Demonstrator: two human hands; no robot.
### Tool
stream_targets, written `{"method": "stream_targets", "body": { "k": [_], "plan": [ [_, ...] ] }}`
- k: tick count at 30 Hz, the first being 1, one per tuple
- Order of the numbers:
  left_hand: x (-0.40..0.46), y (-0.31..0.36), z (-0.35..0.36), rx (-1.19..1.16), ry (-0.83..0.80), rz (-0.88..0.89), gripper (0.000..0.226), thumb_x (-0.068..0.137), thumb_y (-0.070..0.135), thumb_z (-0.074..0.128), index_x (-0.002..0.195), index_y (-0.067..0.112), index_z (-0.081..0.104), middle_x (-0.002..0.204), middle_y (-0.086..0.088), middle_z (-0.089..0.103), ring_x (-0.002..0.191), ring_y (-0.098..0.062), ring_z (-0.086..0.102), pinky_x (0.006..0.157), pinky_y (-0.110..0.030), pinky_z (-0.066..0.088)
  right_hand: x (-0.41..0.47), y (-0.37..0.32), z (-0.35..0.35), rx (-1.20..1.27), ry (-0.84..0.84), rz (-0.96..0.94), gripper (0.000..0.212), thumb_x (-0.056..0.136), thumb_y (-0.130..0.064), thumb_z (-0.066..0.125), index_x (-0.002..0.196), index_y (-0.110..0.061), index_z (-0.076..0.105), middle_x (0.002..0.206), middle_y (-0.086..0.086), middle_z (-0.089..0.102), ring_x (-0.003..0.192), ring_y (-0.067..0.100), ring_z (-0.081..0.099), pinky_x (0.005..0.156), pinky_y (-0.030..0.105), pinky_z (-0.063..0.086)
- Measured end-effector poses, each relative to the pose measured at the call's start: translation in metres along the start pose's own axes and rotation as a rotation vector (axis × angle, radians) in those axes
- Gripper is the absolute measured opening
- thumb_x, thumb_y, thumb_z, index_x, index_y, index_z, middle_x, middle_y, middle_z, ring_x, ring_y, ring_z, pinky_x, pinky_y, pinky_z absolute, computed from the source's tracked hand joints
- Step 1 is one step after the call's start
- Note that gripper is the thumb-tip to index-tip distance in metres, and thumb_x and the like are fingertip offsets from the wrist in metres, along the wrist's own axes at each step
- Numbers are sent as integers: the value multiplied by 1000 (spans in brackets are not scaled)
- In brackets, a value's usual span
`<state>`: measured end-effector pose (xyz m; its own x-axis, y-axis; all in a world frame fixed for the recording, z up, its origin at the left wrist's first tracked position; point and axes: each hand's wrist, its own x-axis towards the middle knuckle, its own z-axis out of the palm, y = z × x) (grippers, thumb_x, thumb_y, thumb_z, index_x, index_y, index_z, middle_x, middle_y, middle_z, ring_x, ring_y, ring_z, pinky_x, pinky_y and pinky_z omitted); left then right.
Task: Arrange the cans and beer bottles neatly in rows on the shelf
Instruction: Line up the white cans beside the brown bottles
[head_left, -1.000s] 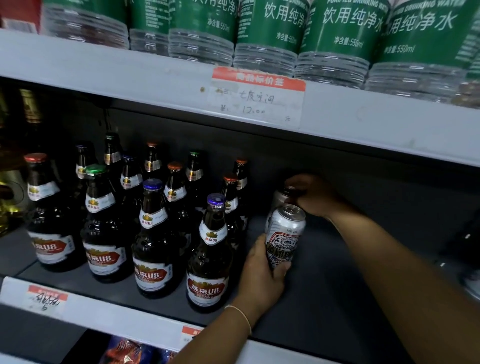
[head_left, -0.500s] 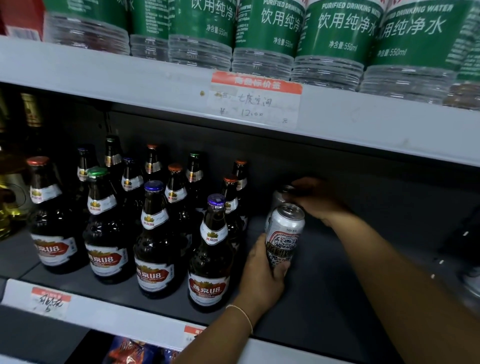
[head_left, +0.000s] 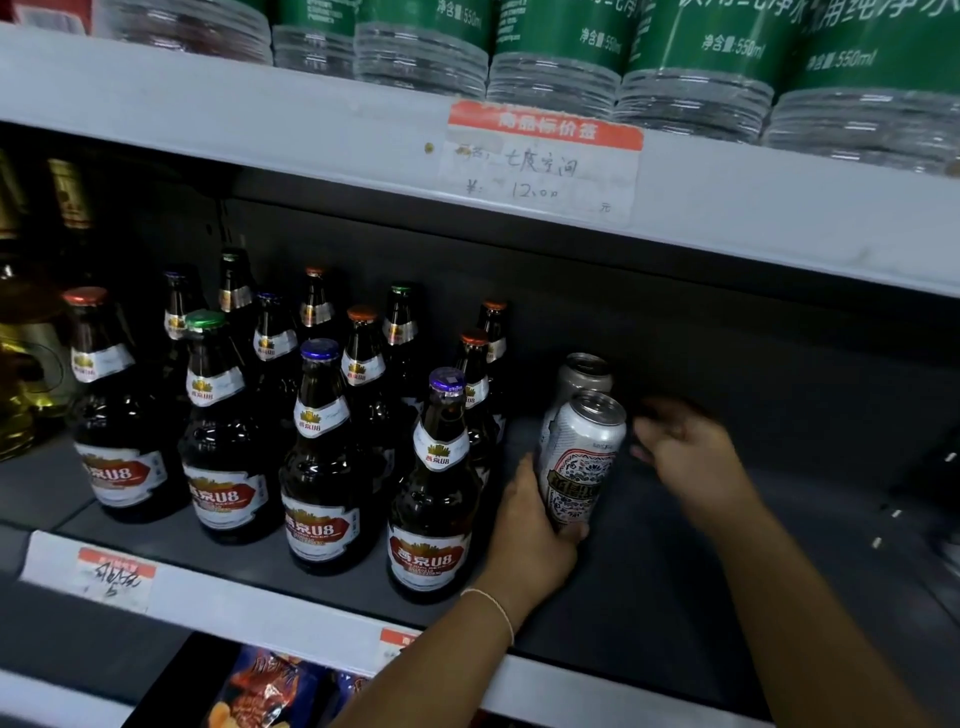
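Several dark beer bottles (head_left: 435, 493) with red and white labels stand in rows on the left half of the grey shelf (head_left: 675, 597). To their right, my left hand (head_left: 530, 530) grips a silver can (head_left: 582, 457) with a red and blue pattern, upright, its base hidden by my fingers. A second silver can (head_left: 584, 371) stands directly behind it, deeper on the shelf. My right hand (head_left: 685, 452) hovers just right of the cans, blurred, fingers curled and holding nothing, no longer touching the rear can.
The shelf above carries green-labelled water bottles (head_left: 561, 57) and a price tag (head_left: 543, 166) on its front edge. Golden bottles (head_left: 26, 332) stand at far left. Snack packets (head_left: 265, 691) lie on the shelf below. The right half of the shelf is bare grey.
My right hand has let go of the rear can and drawn back to the right. My left hand still holds the front can in the same spot.
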<state>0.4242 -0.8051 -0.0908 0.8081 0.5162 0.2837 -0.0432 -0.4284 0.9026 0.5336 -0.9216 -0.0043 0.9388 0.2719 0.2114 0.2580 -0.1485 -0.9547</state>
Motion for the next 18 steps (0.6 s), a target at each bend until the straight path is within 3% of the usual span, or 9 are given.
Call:
{"method": "stream_targets", "body": {
  "k": [2,4,7,10,12,15,18],
  "plan": [
    [2,-2,1,9,14,-8,80,65,20,83,134,18,43,125,3,58,116,-11,55,98,-17,42,-18,21,-3,7,-95,22,35,91,17,50,121,0,57,97,14,66,84,14,59,79,28,52],
    [2,-2,1,-9,19,-32,73,64,14,83,128,20,47,118,5,61,109,-9,58,90,-13,42,-36,35,-3,6,-244,53,48,84,26,52,126,4,53,85,3,63,75,3,61,70,14,50],
    [1,-3,0,-55,-5,-41,74,67,6,79,130,19,44,114,6,63,105,-6,59,81,0,38,-57,43,5,6,-377,71,47,76,15,72,114,-11,62,95,0,73,89,11,69,75,17,53],
    [1,-2,-2,-112,-10,-59,69,70,6,80,128,20,44,109,8,64,100,-3,61,76,4,37,-60,49,17,21,-244,16,34,81,5,74,109,-11,67,101,3,76,93,11,71,78,17,54],
    [1,-2,-2,-119,-9,-60,64,70,5,79,123,22,47,104,9,64,97,-3,61,75,2,39,-59,52,22,27,-187,-4,27,82,4,72,103,-13,68,96,-1,76,88,5,71,75,14,53],
    [1,-3,0,-67,-6,-32,54,72,4,75,118,24,54,103,9,66,96,-5,62,78,-3,43,-56,59,27,1,-153,-8,27,82,-1,74,105,-14,68,96,-1,76,92,12,72,80,20,55],
    [2,-3,0,-5,-17,1,50,74,5,72,117,24,55,106,6,67,100,-7,62,89,-21,49,-53,62,29,-47,-133,-23,27,82,-4,75,105,-16,68,97,0,76,93,14,72,87,28,56]
  ]
}}
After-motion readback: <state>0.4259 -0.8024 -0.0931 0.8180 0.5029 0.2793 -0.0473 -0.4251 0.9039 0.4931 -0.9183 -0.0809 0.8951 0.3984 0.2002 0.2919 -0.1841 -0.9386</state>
